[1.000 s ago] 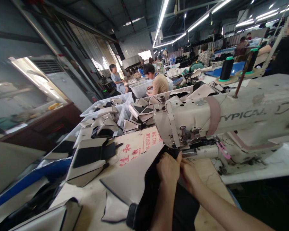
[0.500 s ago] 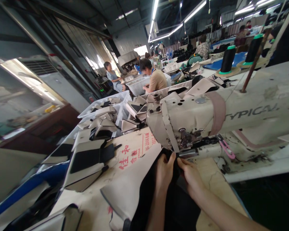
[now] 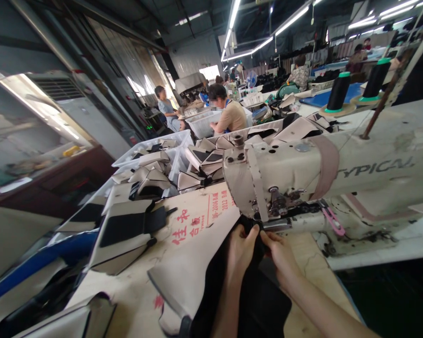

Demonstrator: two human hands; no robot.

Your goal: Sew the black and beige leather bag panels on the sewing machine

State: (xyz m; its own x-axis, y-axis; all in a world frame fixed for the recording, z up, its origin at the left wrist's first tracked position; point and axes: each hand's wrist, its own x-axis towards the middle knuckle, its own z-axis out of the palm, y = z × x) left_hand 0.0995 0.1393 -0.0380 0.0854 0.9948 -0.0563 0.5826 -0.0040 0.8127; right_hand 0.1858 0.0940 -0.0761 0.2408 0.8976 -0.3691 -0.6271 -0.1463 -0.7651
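Black fabric panel (image 3: 254, 300) still pinched in both hands (image 3: 241, 256) under sewing machine (image 3: 285, 173)

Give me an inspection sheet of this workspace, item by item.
Surface: cracked wooden table, partly under a cream sheet printed in red.
Job's things: black fabric at the foot of the sewing machine.
Clutter: cut panels on the table, more in white bins.
Hands: left hand and right hand both pinch the fabric.
Cables: nothing seen.
Surroundings: thread spools behind the machine, a co-worker beyond the bins, an air conditioner by the wall.
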